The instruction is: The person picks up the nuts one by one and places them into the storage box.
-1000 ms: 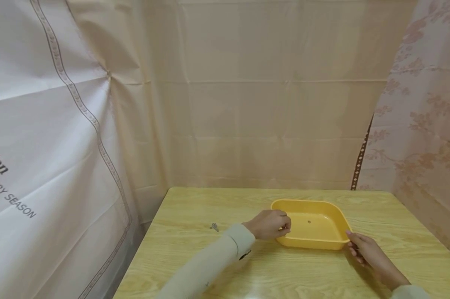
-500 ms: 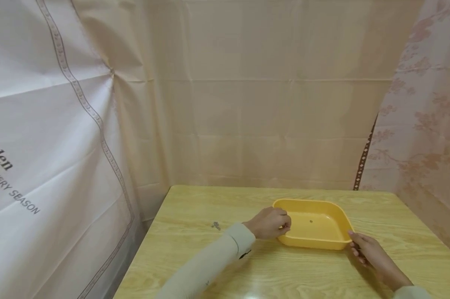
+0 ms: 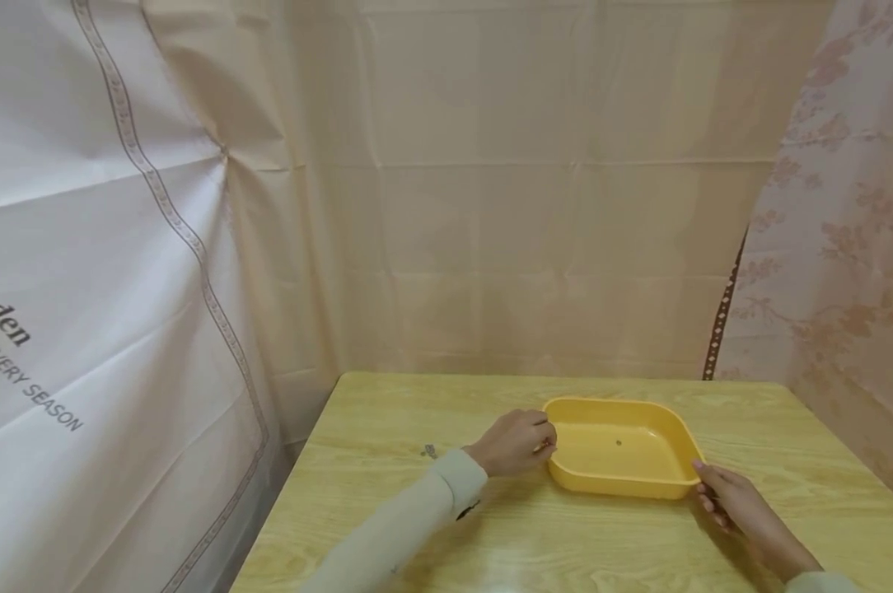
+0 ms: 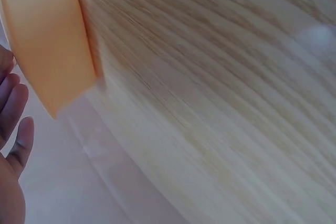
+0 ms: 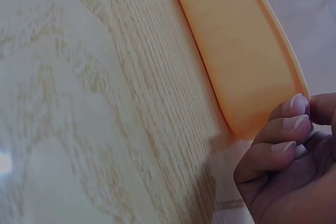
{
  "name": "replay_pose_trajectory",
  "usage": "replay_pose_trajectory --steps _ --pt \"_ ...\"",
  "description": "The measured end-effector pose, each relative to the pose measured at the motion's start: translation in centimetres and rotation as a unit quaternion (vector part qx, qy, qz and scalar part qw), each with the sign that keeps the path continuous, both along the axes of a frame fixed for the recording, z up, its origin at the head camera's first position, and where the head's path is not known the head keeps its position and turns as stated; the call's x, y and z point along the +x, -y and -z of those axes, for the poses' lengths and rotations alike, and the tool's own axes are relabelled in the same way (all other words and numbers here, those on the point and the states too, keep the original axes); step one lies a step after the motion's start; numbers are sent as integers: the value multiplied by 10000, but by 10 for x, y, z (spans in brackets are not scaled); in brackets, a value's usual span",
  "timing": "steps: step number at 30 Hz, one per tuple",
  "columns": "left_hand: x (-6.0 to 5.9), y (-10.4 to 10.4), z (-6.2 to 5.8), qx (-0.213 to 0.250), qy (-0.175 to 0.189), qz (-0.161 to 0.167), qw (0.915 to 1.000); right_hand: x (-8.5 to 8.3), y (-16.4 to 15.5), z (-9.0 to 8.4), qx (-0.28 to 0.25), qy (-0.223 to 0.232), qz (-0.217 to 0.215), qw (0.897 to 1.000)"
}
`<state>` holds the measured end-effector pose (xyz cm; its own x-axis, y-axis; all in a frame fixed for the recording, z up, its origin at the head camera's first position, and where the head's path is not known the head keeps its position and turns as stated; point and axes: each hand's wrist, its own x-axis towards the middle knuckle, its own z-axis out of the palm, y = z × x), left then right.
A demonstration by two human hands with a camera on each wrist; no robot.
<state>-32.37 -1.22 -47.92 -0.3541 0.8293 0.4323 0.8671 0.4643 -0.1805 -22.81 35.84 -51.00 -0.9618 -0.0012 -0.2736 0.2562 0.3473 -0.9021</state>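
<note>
The yellow tray (image 3: 623, 449) sits on the wooden table (image 3: 387, 461) between both hands, long axis left-right: the right hand (image 3: 736, 504) touches its near right corner with curled fingertips, while the left hand (image 3: 511, 443), fingers curled, is at its left rim.

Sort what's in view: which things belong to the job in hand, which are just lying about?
In use: yellow tray, left hand at its left rim, right hand at its near right corner.
Lying about: small grey bit on the table, curtains.
</note>
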Motion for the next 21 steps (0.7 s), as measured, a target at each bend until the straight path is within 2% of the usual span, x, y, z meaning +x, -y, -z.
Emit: replay_pose_trajectory --steps 7,12,21 --pt "-3 21 4 -94 69 -414 9991 1 -1 1 -47 -113 -107 9999" --pt "-2 35 6 -262 329 -643 9970 1 -1 1 -73 -100 -114 9999" --pt "-2 65 19 -475 723 -906 9921 1 0 2 10 -133 -130 9998"
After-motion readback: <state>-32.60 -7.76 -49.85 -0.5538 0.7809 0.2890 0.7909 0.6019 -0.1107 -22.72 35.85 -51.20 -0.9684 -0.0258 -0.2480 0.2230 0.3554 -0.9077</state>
